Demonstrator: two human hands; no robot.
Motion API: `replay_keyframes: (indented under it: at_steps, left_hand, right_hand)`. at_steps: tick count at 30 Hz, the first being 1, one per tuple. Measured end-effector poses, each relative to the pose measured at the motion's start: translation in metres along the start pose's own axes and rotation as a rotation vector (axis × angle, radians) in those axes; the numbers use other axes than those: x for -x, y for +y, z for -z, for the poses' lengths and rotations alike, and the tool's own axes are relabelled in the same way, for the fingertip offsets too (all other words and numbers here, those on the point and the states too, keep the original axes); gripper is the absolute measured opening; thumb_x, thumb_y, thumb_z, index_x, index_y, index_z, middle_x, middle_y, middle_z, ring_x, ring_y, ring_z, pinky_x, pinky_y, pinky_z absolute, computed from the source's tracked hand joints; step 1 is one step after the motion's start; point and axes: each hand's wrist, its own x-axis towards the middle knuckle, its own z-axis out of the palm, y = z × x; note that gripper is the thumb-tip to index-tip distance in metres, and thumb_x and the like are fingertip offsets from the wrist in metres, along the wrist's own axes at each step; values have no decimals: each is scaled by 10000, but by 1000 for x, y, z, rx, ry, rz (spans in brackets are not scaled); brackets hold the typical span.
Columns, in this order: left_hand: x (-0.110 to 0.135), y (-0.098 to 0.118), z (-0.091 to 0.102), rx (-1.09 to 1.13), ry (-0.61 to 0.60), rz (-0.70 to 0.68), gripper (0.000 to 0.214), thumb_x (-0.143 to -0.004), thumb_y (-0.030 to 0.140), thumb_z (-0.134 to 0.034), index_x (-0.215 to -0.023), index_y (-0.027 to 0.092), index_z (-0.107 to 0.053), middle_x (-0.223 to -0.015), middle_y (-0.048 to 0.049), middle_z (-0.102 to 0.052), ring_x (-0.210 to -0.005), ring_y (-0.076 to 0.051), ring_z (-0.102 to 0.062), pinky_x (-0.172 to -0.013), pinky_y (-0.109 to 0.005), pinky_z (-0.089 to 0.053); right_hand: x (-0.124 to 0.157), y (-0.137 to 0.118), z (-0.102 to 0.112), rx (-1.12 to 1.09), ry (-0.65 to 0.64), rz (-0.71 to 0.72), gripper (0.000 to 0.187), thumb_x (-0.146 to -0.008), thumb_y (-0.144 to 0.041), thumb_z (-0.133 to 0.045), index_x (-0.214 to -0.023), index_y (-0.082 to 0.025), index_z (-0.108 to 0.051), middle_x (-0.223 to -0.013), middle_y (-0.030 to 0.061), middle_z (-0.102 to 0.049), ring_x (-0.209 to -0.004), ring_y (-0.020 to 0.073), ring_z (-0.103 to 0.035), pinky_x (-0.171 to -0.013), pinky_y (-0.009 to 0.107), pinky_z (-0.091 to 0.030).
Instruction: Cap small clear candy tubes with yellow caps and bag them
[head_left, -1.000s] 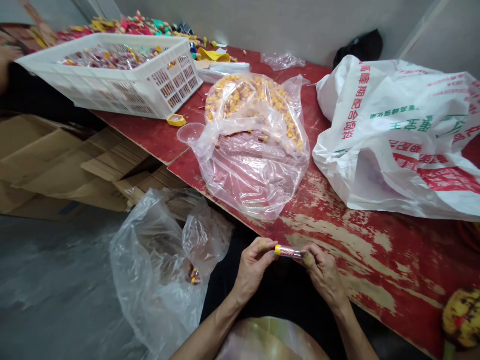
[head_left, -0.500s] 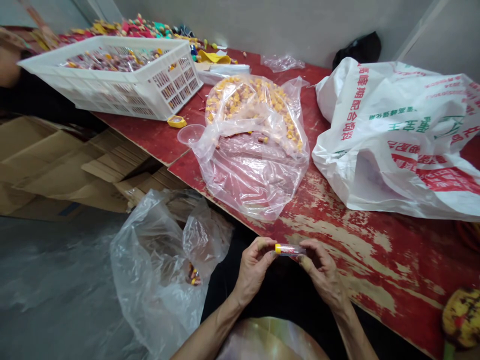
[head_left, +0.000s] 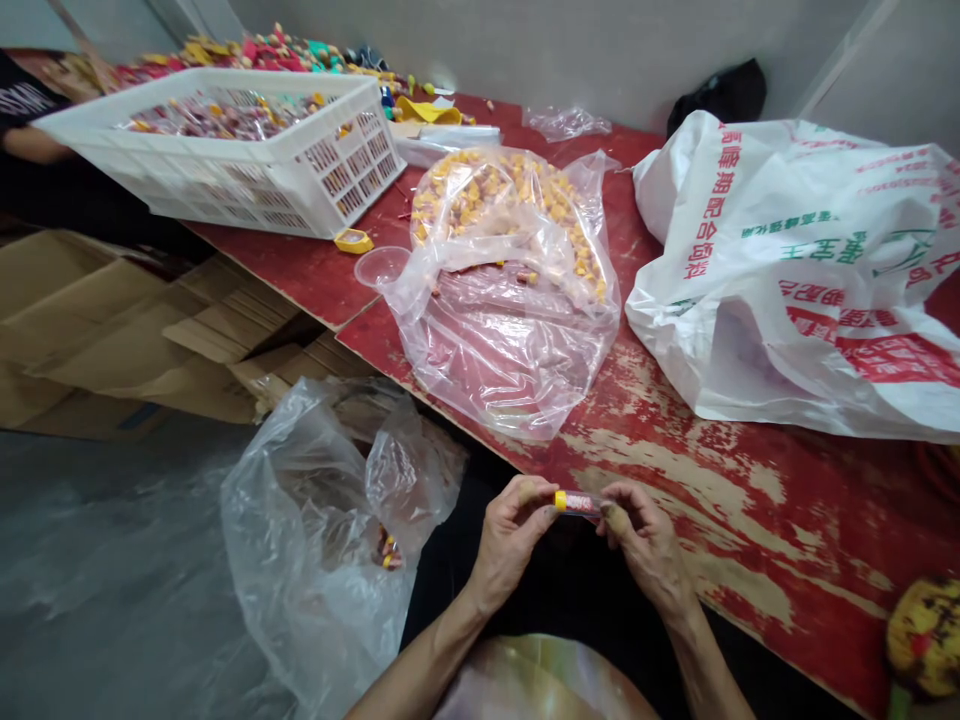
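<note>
In the head view, a small clear tube (head_left: pixel 577 503) with a yellow cap (head_left: pixel 560 500) is being held level between both hands, just off the near edge of the worn red table (head_left: pixel 750 520). The capped end is being pinched by the fingers of the left hand (head_left: pixel 510 540), while the other end is being gripped by the closed fingertips of the right hand (head_left: pixel 645 545). A clear bag (head_left: pixel 315 540) is hanging open to the near left, a few pieces lying inside. Farther on the table, a clear sack of yellow bits (head_left: pixel 502 260) is being flanked by a white crate (head_left: pixel 225 150) at far left and a printed white bag (head_left: pixel 810 270) at right.
</note>
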Motion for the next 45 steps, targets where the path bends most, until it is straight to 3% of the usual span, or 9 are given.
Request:
replay_keyframes:
  at_steps: [5, 11, 14, 24, 30, 35, 42, 45]
  left_hand:
    - [-1, 3, 1, 85, -30, 105, 217, -742, 312, -701, -929, 203, -701, -878, -31, -603, -755, -153, -593, -712, -268, -496]
    - [-1, 6, 2, -42, -44, 7, 197, -763, 324, -672, -904, 194, -718, -903, -59, -614, -838, -186, -590, -733, -279, -496]
    - [0, 5, 2, -42, -42, 11, 180, -761, 313, -673, -880, 188, -721, -899, -64, -632, -836, -189, -598, -753, -287, -492]
    - [2, 9, -1, -113, -5, -4, 135, -777, 295, -665, -853, 200, -724, -862, -53, -663, -816, -190, -618, -756, -287, -481]
    - [1, 7, 3, -166, -36, -39, 171, -796, 311, -644, -909, 203, -715, -913, -59, -657, -849, -191, -616, -770, -286, -480]
    - [0, 3, 5, -128, -100, 47, 221, -782, 324, -662, -957, 196, -710, -874, -51, -655, -803, -186, -616, -738, -284, -487]
    - [4, 5, 1, -103, -122, 14, 162, -783, 280, -660, -907, 193, -718, -886, -54, -657, -807, -179, -617, -727, -265, -482]
    - [7, 6, -2, -108, -80, 33, 147, -787, 274, -656, -901, 207, -721, -852, -39, -659, -774, -168, -618, -705, -254, -485]
  right_hand:
    - [3, 3, 1, -5, -11, 86, 273, -851, -450, -567, -989, -217, -528, -805, 13, -584, -701, 147, -569, -631, 246, -475]
    - [0, -2, 7, 114, -77, 64, 323, -887, -455, -491, -1096, -213, -533, -822, 22, -600, -686, 152, -580, -619, 259, -478]
    - [0, -5, 9, 161, -117, 69, 300, -900, -450, -476, -1050, -209, -570, -793, 15, -592, -662, 143, -567, -596, 252, -461]
    - [3, -1, 13, 211, -72, 291, 157, -897, -314, -523, -1034, -258, -575, -1011, 49, -580, -980, 197, -564, -783, 291, -493]
    - [2, -1, 15, 185, -104, 309, 157, -892, -291, -531, -1042, -266, -571, -1020, 46, -563, -950, 184, -563, -768, 272, -495]
    - [2, -2, 15, 154, -92, 307, 146, -889, -300, -534, -1028, -265, -564, -1015, 37, -564, -925, 174, -565, -735, 252, -483]
    - [3, -4, 14, 178, -198, 130, 312, -918, -421, -445, -1091, -203, -585, -749, 10, -599, -537, 119, -541, -520, 246, -454]
    - [5, -4, 14, 192, -173, 190, 275, -915, -400, -465, -1071, -214, -593, -788, 19, -603, -619, 134, -564, -579, 251, -474]
